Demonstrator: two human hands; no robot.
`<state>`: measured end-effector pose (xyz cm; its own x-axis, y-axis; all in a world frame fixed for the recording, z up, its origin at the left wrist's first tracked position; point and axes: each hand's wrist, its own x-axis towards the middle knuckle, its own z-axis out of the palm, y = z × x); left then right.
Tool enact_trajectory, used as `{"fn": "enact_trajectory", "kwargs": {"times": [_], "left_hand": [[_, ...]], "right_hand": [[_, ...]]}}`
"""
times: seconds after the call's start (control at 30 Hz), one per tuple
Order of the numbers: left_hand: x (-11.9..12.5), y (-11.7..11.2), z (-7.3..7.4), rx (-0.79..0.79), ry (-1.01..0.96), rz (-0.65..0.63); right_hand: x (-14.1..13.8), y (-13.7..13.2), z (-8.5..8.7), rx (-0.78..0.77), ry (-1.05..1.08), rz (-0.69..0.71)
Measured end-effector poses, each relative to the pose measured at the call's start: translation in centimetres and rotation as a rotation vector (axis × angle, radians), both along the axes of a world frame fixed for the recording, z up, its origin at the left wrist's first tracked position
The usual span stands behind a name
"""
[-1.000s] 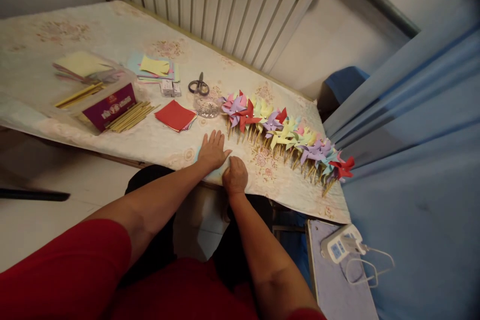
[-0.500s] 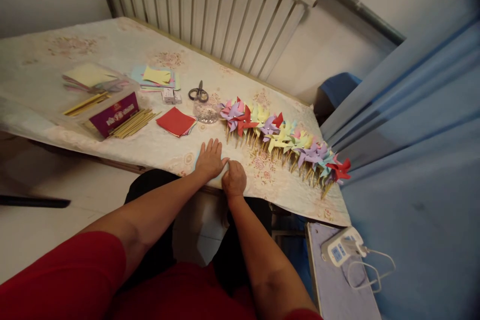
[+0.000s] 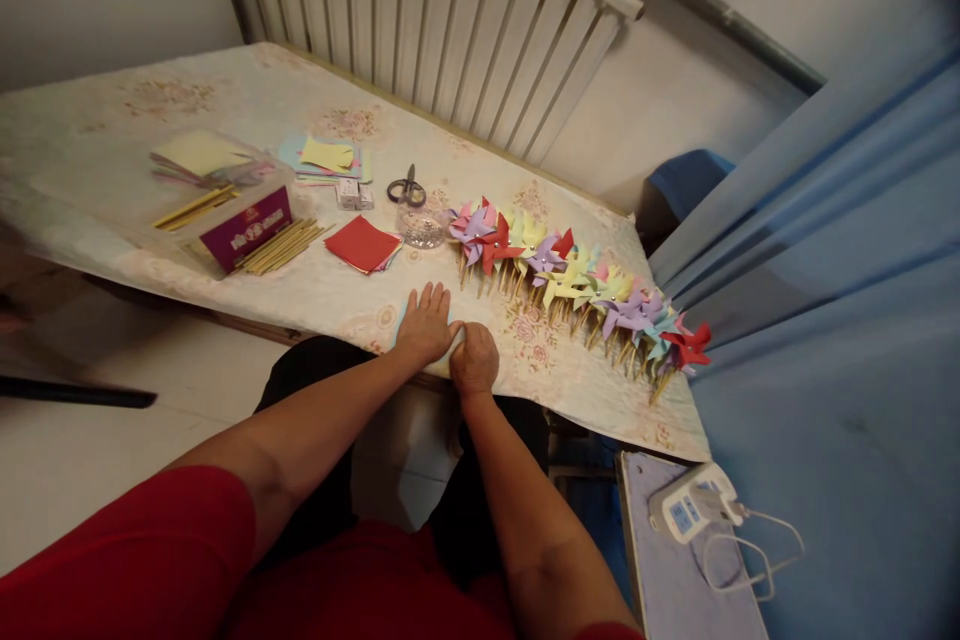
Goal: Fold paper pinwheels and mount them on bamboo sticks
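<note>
My left hand (image 3: 424, 324) lies flat with fingers spread on a pale blue paper sheet (image 3: 400, 318) at the near edge of the table (image 3: 315, 295). My right hand (image 3: 473, 358) is closed beside it, fingers curled and pressing on the same sheet's right side. Most of the sheet is hidden under both hands. A long row of finished paper pinwheels (image 3: 577, 275) on wooden sticks lies just beyond and to the right of my hands.
A red paper stack (image 3: 363, 244), scissors (image 3: 406, 189), a small clear dish (image 3: 421, 230), wooden sticks (image 3: 283, 246), a clear box with a purple label (image 3: 247, 226) and more coloured paper (image 3: 327, 158) lie at left. A radiator (image 3: 427, 30) stands behind; blue cloth (image 3: 840, 320) at right.
Both hands stay on the sheet at the table edge. The view has shifted slightly. My right hand has edged a little closer to the left.
</note>
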<state>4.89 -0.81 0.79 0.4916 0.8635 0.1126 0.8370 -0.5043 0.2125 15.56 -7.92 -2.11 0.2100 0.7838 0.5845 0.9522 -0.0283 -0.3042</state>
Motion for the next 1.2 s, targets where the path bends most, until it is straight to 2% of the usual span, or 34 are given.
{"fn": "enact_trajectory", "kwargs": {"times": [0.63, 1.2], "left_hand": [[-1.4, -1.8, -0.3, 0.031, -0.042, -0.051], [-2.3, -0.4, -0.2, 0.025, -0.043, -0.133]], "right_hand": [[0.2, 0.0, -0.3, -0.014, -0.009, 0.007], [0.3, -0.1, -0.6, -0.002, -0.014, 0.030]]}}
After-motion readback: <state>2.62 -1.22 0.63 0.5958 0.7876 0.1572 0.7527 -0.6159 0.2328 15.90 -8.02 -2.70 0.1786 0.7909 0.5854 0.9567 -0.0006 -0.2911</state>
